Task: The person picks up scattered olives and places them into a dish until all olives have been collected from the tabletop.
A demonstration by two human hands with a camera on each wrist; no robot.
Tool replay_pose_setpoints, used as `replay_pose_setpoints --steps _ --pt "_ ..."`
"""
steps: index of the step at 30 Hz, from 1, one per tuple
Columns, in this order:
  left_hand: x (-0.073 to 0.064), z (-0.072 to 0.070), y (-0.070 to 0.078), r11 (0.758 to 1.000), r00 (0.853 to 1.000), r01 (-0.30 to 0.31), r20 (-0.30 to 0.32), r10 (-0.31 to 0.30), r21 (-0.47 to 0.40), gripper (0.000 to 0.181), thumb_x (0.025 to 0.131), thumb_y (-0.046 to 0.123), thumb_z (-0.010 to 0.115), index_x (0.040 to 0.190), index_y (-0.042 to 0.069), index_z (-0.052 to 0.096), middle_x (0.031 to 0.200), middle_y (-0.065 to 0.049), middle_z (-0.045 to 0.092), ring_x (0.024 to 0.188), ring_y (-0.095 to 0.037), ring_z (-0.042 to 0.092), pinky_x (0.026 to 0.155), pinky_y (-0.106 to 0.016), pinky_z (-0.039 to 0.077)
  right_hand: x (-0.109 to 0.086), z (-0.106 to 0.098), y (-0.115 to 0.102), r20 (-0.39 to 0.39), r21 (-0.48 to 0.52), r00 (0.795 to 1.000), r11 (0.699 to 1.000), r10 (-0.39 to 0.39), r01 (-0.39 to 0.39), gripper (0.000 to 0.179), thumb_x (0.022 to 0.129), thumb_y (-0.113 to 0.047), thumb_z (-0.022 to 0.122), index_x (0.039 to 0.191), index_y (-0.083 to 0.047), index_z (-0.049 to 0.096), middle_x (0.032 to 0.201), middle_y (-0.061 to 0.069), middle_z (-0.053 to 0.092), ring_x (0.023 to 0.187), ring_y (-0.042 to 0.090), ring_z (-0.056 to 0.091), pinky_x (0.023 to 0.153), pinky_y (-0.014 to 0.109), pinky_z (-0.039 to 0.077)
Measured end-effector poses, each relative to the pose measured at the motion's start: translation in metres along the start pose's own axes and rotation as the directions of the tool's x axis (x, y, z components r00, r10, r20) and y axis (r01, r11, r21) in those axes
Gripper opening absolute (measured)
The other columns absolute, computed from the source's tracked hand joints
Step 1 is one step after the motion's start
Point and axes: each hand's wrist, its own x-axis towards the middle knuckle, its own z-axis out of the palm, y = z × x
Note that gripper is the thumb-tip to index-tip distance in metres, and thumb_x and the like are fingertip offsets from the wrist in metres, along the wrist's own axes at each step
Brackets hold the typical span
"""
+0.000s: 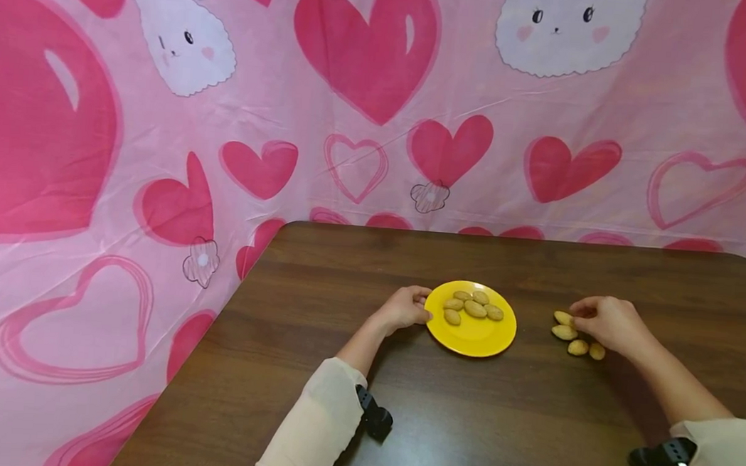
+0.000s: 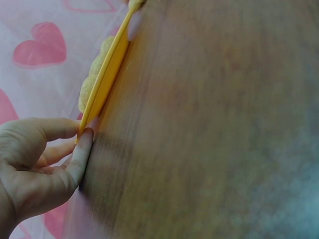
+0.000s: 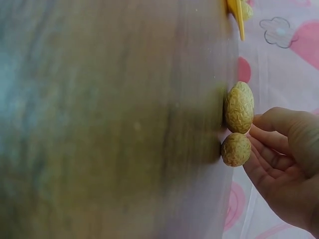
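The left hand [image 1: 403,310] pinches the near-left rim of the yellow plate [image 1: 477,336] between thumb and fingertips, pinning it flat on the brown desk [image 1: 464,424], with five nuts [image 1: 473,307] lying on it. The right hand [image 1: 607,323], fingers curled, is down on the loose nuts [image 1: 573,336] just right of the plate, touching the farthest one, though whether it has one pinched I cannot tell. Those shells look light, hard, rough and inclined to roll, so a fingertip pinch across the narrow middle seems the surest hold.
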Motion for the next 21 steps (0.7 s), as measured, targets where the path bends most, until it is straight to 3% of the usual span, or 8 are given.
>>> replay_pose_setpoints --steps 21 --pt "0.0015 -0.0004 -0.0003 1.000 1.000 -0.002 0.000 0.002 0.020 0.049 0.080 -0.003 0.066 0.127 -0.002 0.051 0.096 -0.007 0.056 0.080 -0.015 0.053 0.064 -0.022 0.047 0.0018 0.0027 0.0037 0.035 -0.003 0.999 1.000 0.006 -0.006 0.021 0.079 -0.011 0.065 0.092 0.006 0.066 0.080 0.010 0.066 0.077 0.031 0.057 0.070 0.049 0.043"
